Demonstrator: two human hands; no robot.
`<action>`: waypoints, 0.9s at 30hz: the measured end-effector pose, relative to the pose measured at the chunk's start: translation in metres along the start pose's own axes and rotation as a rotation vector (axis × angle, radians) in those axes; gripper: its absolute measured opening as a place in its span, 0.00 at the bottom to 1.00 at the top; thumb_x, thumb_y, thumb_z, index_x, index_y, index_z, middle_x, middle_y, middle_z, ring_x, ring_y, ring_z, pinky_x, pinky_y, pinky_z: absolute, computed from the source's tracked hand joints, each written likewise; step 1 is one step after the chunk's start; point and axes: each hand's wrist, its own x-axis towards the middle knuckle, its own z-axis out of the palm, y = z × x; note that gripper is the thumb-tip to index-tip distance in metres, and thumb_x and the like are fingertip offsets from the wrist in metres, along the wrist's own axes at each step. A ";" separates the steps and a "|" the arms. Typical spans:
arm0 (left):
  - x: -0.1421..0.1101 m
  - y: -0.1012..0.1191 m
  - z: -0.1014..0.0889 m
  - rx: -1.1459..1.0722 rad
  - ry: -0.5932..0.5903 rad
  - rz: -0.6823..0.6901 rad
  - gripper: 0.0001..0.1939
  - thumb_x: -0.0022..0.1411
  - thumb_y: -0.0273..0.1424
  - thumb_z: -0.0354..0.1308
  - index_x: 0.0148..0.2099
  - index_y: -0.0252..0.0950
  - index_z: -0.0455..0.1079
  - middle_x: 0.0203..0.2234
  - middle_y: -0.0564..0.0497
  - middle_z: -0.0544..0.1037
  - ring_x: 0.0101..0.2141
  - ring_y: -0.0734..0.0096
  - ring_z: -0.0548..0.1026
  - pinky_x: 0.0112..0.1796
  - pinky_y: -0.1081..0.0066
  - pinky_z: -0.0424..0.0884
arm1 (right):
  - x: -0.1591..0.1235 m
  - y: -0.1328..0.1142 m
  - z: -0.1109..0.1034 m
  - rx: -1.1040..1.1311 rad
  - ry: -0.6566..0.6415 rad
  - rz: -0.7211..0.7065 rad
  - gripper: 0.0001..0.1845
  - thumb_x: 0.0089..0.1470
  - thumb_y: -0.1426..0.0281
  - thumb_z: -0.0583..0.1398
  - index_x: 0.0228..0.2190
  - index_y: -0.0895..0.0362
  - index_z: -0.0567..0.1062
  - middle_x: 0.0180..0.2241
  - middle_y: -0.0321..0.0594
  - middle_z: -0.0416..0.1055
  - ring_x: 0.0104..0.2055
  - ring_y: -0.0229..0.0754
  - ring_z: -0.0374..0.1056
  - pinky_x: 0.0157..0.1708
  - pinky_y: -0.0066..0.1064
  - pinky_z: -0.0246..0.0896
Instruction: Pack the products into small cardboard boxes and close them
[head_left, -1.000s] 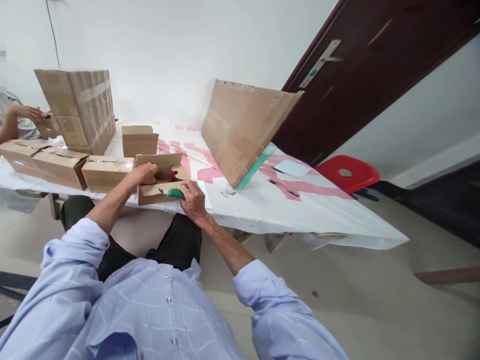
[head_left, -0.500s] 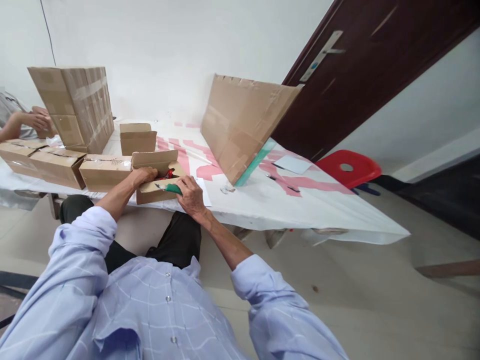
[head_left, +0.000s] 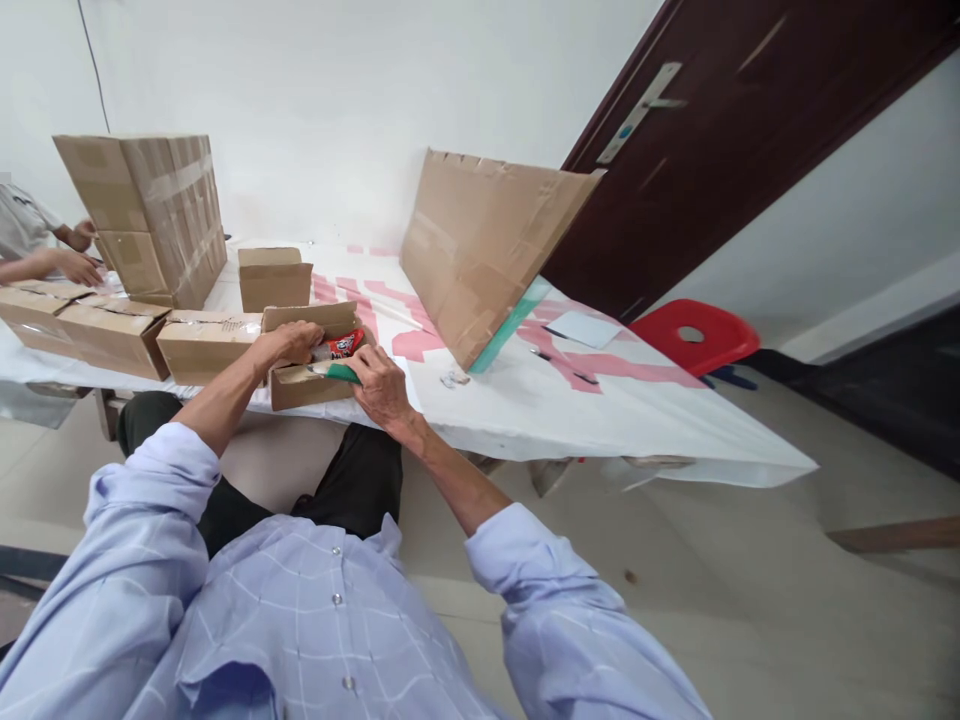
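In front of me at the table's edge stands an opened cardboard box (head_left: 309, 393) with its back flap raised. My left hand (head_left: 294, 342) is closed on the left end of a shiny red packet (head_left: 345, 344) at the box's mouth. My right hand (head_left: 384, 388) is closed around a green-handled utility knife (head_left: 341, 372), which points left across the front of the box. The fingers of that hand also lie close to the packet's right end; whether they touch it I cannot tell.
Closed cardboard boxes (head_left: 210, 345) line the table edge to my left, before a taped stack of boxes (head_left: 161, 215). Behind is a small open box (head_left: 274, 285). A large cardboard sheet (head_left: 487, 250) leans right. A co-worker's hands (head_left: 79, 262) are at far left. A red stool (head_left: 694, 335) stands right.
My left hand has risen slightly, and more of the red packet shows at the box's mouth. My right hand with the knife has barely moved. The co-worker's hands have moved apart.
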 end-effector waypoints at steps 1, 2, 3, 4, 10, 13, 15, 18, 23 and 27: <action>-0.002 0.004 -0.006 0.025 0.019 0.004 0.17 0.47 0.21 0.69 0.42 0.36 0.78 0.41 0.41 0.83 0.47 0.46 0.81 0.45 0.63 0.72 | 0.002 0.000 0.000 -0.015 -0.005 0.003 0.13 0.67 0.76 0.57 0.44 0.55 0.81 0.43 0.48 0.74 0.47 0.51 0.64 0.44 0.39 0.60; -0.005 0.008 -0.013 0.053 0.035 0.002 0.20 0.46 0.20 0.68 0.44 0.37 0.78 0.41 0.41 0.83 0.49 0.46 0.80 0.45 0.63 0.71 | 0.003 0.000 0.002 -0.033 -0.010 0.009 0.13 0.68 0.75 0.56 0.43 0.55 0.81 0.43 0.48 0.74 0.47 0.51 0.64 0.44 0.39 0.60; -0.007 0.011 -0.021 0.085 0.055 -0.002 0.21 0.46 0.19 0.67 0.45 0.37 0.77 0.41 0.41 0.83 0.49 0.45 0.80 0.45 0.63 0.70 | 0.006 0.000 0.004 -0.051 -0.013 0.015 0.13 0.69 0.75 0.56 0.43 0.56 0.81 0.43 0.48 0.74 0.47 0.51 0.64 0.44 0.39 0.59; -0.009 0.013 -0.030 0.112 0.087 -0.007 0.23 0.45 0.19 0.66 0.46 0.38 0.77 0.41 0.42 0.83 0.49 0.45 0.80 0.45 0.63 0.69 | 0.009 0.000 0.006 -0.066 -0.016 0.021 0.13 0.69 0.75 0.55 0.42 0.56 0.81 0.44 0.49 0.74 0.47 0.51 0.64 0.45 0.39 0.59; -0.034 0.004 -0.076 -0.067 0.496 0.012 0.20 0.42 0.20 0.68 0.37 0.38 0.68 0.27 0.55 0.72 0.35 0.63 0.73 0.37 0.69 0.63 | 0.042 0.003 0.030 -0.118 -0.041 0.099 0.15 0.62 0.80 0.57 0.45 0.56 0.80 0.49 0.54 0.74 0.52 0.55 0.64 0.46 0.40 0.59; -0.059 -0.003 -0.078 -0.384 0.647 0.083 0.22 0.42 0.24 0.71 0.36 0.39 0.62 0.27 0.59 0.70 0.31 0.71 0.68 0.32 0.72 0.61 | 0.062 0.008 0.038 -0.091 -0.073 0.120 0.18 0.60 0.82 0.57 0.46 0.56 0.80 0.50 0.54 0.75 0.53 0.55 0.65 0.47 0.41 0.61; -0.078 -0.003 -0.067 -0.696 0.685 0.125 0.26 0.40 0.27 0.74 0.37 0.39 0.61 0.27 0.59 0.72 0.28 0.74 0.69 0.29 0.74 0.62 | 0.069 0.013 0.039 -0.033 -0.087 0.109 0.16 0.61 0.80 0.58 0.46 0.55 0.81 0.50 0.53 0.75 0.54 0.55 0.65 0.49 0.41 0.63; -0.106 0.005 -0.037 -1.091 0.658 0.102 0.31 0.38 0.32 0.77 0.42 0.39 0.63 0.29 0.58 0.77 0.28 0.72 0.75 0.28 0.73 0.70 | 0.073 0.023 0.033 0.100 -0.111 0.085 0.12 0.63 0.73 0.60 0.45 0.54 0.82 0.50 0.52 0.76 0.54 0.56 0.66 0.50 0.42 0.66; -0.136 0.023 0.013 -1.465 0.562 -0.021 0.37 0.34 0.32 0.81 0.47 0.36 0.68 0.33 0.53 0.83 0.30 0.67 0.81 0.33 0.69 0.79 | 0.072 0.035 0.009 0.368 -0.080 0.059 0.13 0.63 0.69 0.60 0.45 0.56 0.82 0.49 0.50 0.78 0.52 0.54 0.69 0.55 0.44 0.65; -0.150 0.027 0.036 -1.533 0.566 -0.084 0.36 0.34 0.31 0.81 0.48 0.36 0.72 0.35 0.52 0.84 0.32 0.66 0.81 0.33 0.70 0.79 | 0.068 0.028 -0.017 0.654 0.097 0.179 0.14 0.63 0.59 0.61 0.41 0.55 0.81 0.40 0.44 0.78 0.43 0.48 0.71 0.47 0.40 0.67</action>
